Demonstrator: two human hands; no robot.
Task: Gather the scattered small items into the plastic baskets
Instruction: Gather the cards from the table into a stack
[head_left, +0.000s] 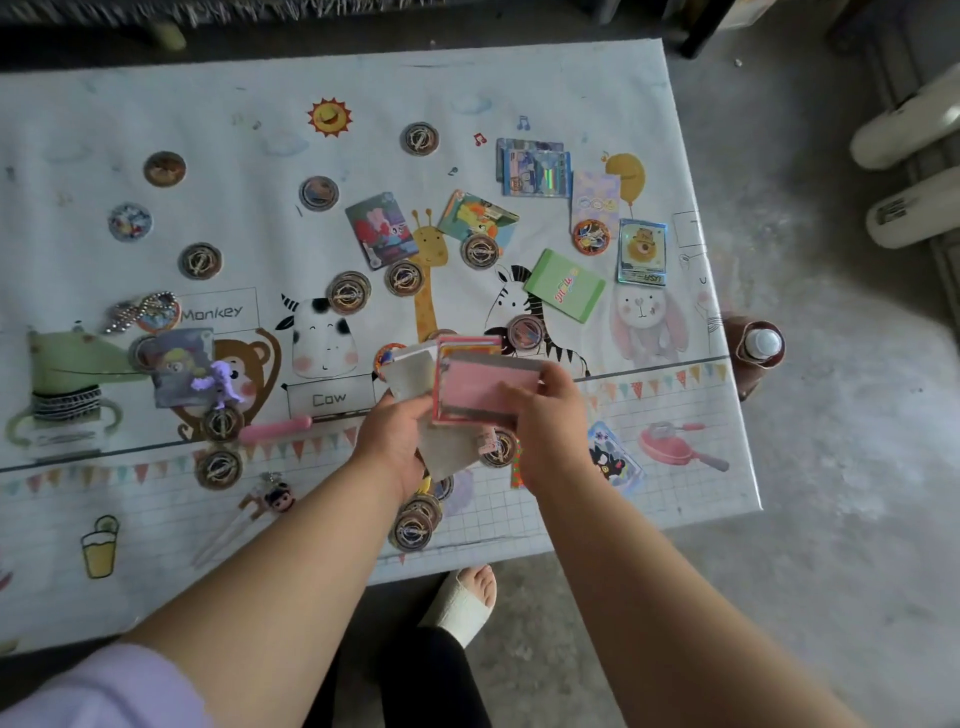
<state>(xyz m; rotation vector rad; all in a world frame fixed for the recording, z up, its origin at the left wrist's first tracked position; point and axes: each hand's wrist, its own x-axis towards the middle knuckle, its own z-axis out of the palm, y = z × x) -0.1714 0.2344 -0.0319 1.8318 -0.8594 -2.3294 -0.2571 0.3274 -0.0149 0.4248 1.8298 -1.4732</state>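
Both hands hold one stack of cards (483, 387) a little above the table (171, 98). The left hand (395, 441) grips the lower left side of the stack, with the fingers curled round it. The right hand (550, 415) holds the right end, with the thumb on the pink top card. Ahead of the hands lie loose cards, face up: a green card (564, 285) just ahead of the right hand, a bear card (642, 252) further right and close to the right table edge, and some blue cards (535, 166) far ahead. Round discs (348, 292) are scattered ahead of the left hand and to its left, most of them apart from each other. A pile of discs (415, 519) sits under the left wrist, near the front edge. Just right of the right hand a cat card (613, 457) lies near the front right corner. To the left of the left hand are a pink stick (275, 430), a purple figure (218, 382) on top of a card, a bead chain (140, 310) and a doll keychain (278, 499). The widest bare table top is far ahead and left of the left hand, along the back edge. There is more of it low on the left, by the front edge. Past the right edge, to the right of the right hand, a bottle (761, 343) stands on the floor.
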